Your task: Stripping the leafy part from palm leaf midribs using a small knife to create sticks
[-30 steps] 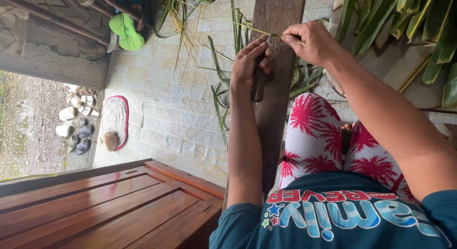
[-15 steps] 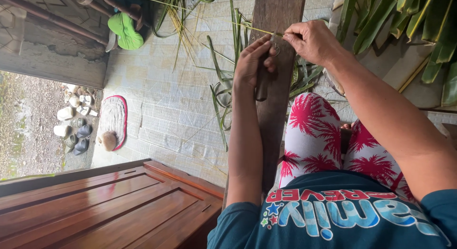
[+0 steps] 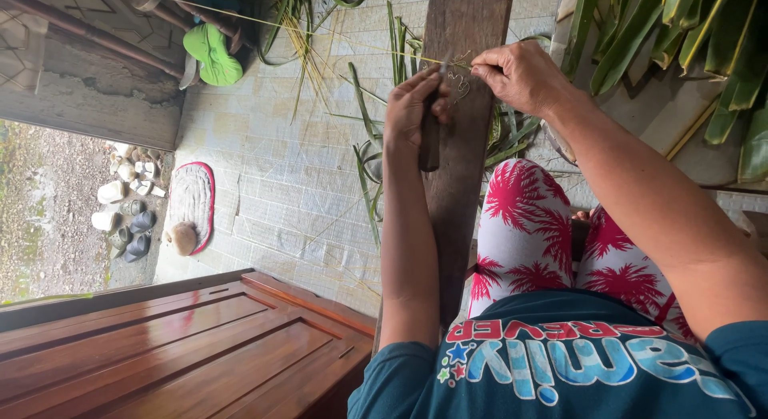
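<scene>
So the wooden plank (image 3: 460,147) is the anchor here, it runs from the person's lap out over the tiled floor (image 3: 272,171). Left hand (image 3: 416,107) sits on the plank's left edge, fingers wrapped tight round the dark handle of a knife (image 3: 430,139), handle lying along the plank. Right hand (image 3: 522,73) is on the plank's right edge, thumb and fingers pinched together on a thin yellowish leaf rib (image 3: 320,32) that crosses the plank and trails off to its left over the floor. Curly shavings (image 3: 458,81) lie on the plank between the two hands. Green leaf strips (image 3: 376,147) are scattered on the floor just left of the plank, broad palm leaves (image 3: 704,35) well to its right.
</scene>
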